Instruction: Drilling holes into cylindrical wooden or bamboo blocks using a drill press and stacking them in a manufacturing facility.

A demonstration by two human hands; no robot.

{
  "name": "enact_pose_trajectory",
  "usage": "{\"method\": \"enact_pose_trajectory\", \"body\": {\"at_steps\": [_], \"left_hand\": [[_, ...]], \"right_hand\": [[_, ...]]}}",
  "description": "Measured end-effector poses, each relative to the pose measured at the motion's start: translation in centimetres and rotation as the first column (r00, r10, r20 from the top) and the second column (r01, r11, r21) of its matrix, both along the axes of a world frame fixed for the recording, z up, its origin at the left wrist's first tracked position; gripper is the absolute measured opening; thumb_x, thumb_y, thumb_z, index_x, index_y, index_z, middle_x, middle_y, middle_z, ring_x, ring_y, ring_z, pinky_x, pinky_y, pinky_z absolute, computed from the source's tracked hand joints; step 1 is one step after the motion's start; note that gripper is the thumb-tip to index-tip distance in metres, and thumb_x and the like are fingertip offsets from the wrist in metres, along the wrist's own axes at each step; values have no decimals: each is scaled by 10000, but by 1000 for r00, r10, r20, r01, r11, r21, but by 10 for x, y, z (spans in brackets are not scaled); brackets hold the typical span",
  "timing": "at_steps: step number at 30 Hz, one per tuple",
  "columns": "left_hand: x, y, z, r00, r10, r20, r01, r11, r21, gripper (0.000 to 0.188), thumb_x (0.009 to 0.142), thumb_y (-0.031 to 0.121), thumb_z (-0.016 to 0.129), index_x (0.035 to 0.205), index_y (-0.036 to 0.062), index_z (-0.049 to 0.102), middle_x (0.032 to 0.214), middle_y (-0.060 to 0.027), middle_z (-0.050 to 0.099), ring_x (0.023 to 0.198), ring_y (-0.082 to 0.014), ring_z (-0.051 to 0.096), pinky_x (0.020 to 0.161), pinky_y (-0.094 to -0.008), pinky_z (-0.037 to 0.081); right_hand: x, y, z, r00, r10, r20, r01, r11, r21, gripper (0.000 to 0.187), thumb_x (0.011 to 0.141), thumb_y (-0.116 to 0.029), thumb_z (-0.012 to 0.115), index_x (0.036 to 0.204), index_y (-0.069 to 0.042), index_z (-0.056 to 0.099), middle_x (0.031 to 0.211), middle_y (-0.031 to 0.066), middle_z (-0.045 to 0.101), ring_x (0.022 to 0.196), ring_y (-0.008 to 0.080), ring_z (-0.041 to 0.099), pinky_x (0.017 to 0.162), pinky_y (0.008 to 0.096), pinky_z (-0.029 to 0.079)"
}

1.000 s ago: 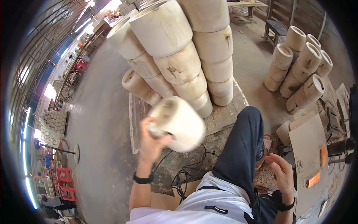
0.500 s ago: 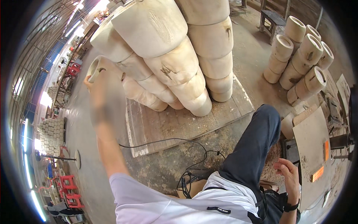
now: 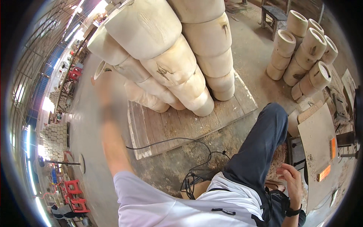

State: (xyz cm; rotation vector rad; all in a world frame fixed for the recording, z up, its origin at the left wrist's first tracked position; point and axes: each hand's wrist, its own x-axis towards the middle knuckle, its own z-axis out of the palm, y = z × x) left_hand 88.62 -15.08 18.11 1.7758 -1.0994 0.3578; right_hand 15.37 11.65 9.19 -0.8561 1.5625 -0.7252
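My left arm stretches far out to the left side of a big stack of pale hollow wooden cylinders (image 3: 166, 68). At its end my left hand (image 3: 100, 80), partly smeared, is closed on the rim of one hollow wooden cylinder (image 3: 108, 69). A fingertip shows at that cylinder's left edge; the neighbouring column hides part of it. My right hand (image 3: 292, 179), with a dark watch at the wrist, hangs by my right thigh. Its fingers are loosely bent and apart, with nothing in them.
The stack stands on a wooden pallet (image 3: 181, 126). A black cable (image 3: 196, 166) lies tangled on the dusty floor before me. More cylinders (image 3: 302, 58) stand at the right, near a dark stool (image 3: 273, 17). A board (image 3: 321, 147) is close to my right knee. Red stools (image 3: 73, 189) stand left.
The view has shifted slightly. My left hand and the cylinder at it have moved a little right, closer to the stack, and less of that cylinder shows. My right hand stays by my thigh.
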Motion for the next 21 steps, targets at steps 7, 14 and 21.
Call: {"method": "enact_pose_trajectory", "body": {"at_steps": [7, 14, 21], "left_hand": [[-47, 55, -43, 940, -66, -335, 4, 983, -183, 680, 898, 324, 684, 1394, -28, 381, 1205, -155, 560, 1000, -215, 594, 836, -311, 511], [-313, 105, -101, 641, -425, -639, 692, 680, 242, 197, 947, 80, 606, 1121, -13, 600, 818, -69, 645, 669, -141, 638, 640, -273, 540], [-594, -39, -147, 73, -726, -683, 987, -45, 152, 418, 893, 123, 676, 1266, -8, 539, 1139, -133, 614, 981, -206, 638, 857, -316, 513]], "right_hand": [[-12, 15, 4, 992, -123, 33, 125, 990, -66, 313, 948, -100, 523, 1203, 66, 599, 1011, 137, 695, 939, 181, 653, 774, 283, 523], [-23, -4, -4, 999, 33, -18, -33, 999, -39, 305, 954, -151, 551, 1203, 8, 624, 1073, 146, 706, 973, 194, 668, 834, 310, 517], [-45, 7, -17, 997, -65, -28, 63, 995, -83, 320, 970, -190, 556, 1218, 4, 609, 1064, 166, 707, 1020, 250, 684, 880, 321, 518]]}}
